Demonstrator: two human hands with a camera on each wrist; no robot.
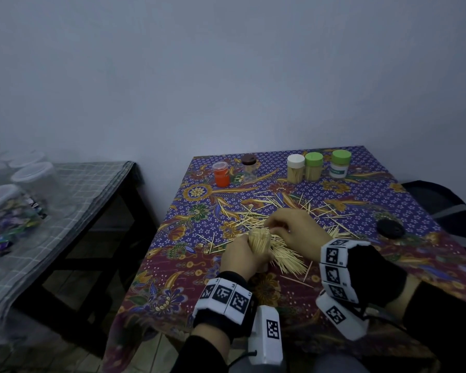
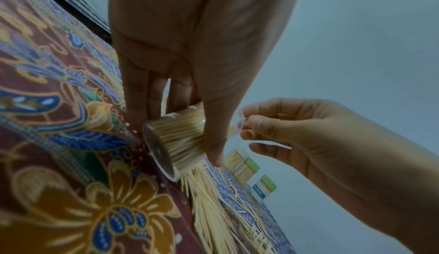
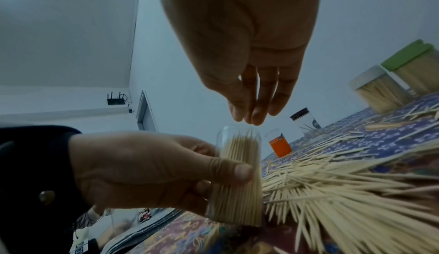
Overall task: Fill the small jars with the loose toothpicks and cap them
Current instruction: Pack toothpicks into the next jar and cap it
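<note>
Head view: left hand (image 1: pixel 242 255) grips clear jar (image 1: pixel 258 239), packed upright on table (image 1: pixel 388 200). Left wrist: right hand (image 2: pixel 297 132) fingers pinched at its mouth, contents unclear. Right wrist: loose toothpicks (image 3: pixel 344 188) alongside. I judge filling nearly done; capping next.

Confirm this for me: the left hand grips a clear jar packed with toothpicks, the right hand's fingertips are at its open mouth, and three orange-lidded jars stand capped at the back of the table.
One detail is wrong. The three capped jars at the back have one white lid and two green lids, none orange, as the head view shows. The rest stands: the left hand grips the clear jar of toothpicks, and the right hand has its fingertips at the open mouth.
</note>
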